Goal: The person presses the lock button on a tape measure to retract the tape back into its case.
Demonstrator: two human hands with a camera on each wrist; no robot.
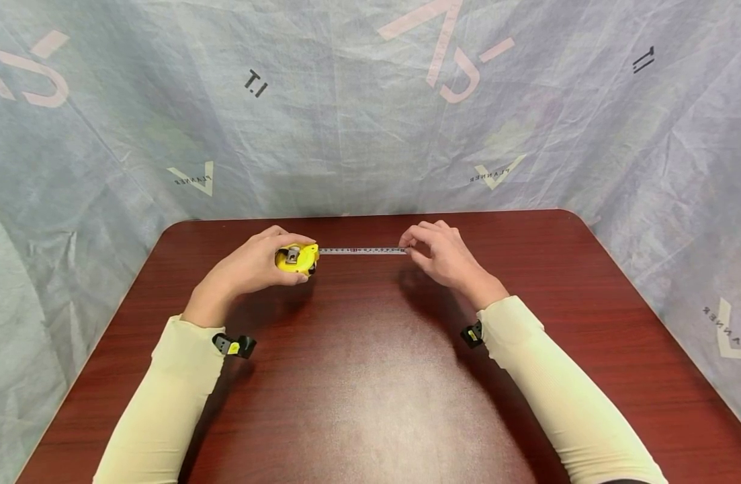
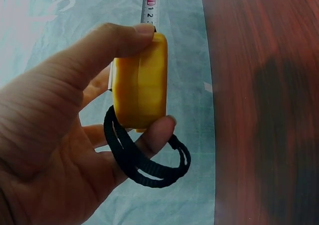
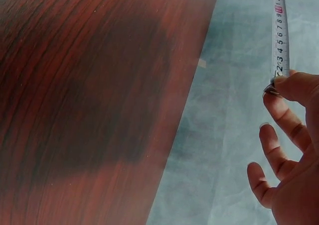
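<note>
A yellow tape measure (image 1: 299, 261) is gripped in my left hand (image 1: 249, 265), thumb on one edge and fingers on the other. Its black wrist strap (image 2: 144, 170) loops below the case in the left wrist view. From the case a white blade (image 1: 361, 251) with printed numbers runs straight across to the right. My right hand (image 1: 439, 255) pinches the blade's end between thumb and index finger, right at the metal hook (image 3: 270, 89). The other fingers of that hand are spread and loosely bent in the right wrist view. Both hands are raised over the table, casting shadows on it.
A dark red wood-grain table (image 1: 358, 376) with rounded far corners lies below. Grey printed fabric (image 1: 358, 121) hangs behind it and along both sides. Small black wrist cameras sit at the cuffs of the pale sleeves (image 1: 164, 396).
</note>
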